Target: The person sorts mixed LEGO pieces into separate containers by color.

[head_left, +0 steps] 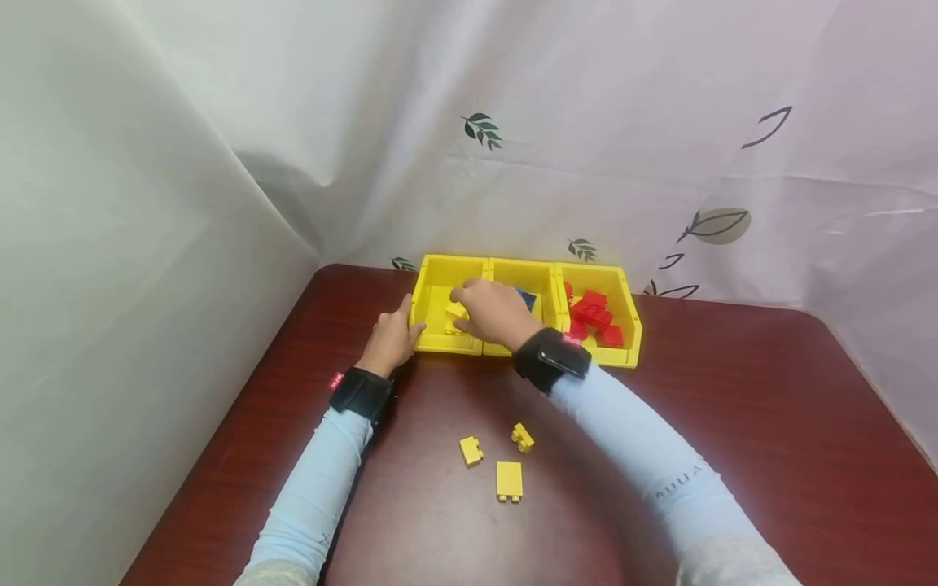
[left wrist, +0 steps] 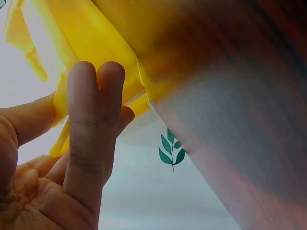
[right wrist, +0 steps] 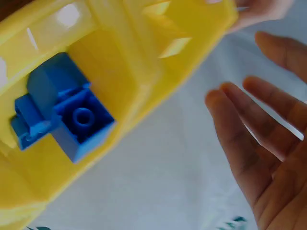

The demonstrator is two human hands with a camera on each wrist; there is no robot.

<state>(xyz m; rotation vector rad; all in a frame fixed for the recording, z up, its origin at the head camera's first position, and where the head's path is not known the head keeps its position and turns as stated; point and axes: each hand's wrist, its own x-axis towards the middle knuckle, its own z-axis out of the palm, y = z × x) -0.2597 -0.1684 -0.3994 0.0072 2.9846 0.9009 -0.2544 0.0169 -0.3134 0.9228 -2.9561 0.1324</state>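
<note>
My left hand (head_left: 390, 335) grips the left bin (head_left: 447, 313) wall, frame centre. My right hand (head_left: 493, 311) hovers spread over it. Three yellow bricks (head_left: 508, 479) lie below on the counter (head_left: 733, 423).

Rt hand (right wrist: 268, 143) at right edge, palm to cam, fingers (right wrist: 230, 124) straight & spread, holding nothing. Yellow bin (right wrist: 129, 91) fills upper left, tilted in frame. Blue bricks (right wrist: 67, 112) lie in its left compartment, one w/ hollow underside up. Another fingertip (right wrist: 259, 9) touches bin's top-right corner. White cloth (right wrist: 158, 191) behind.
</note>
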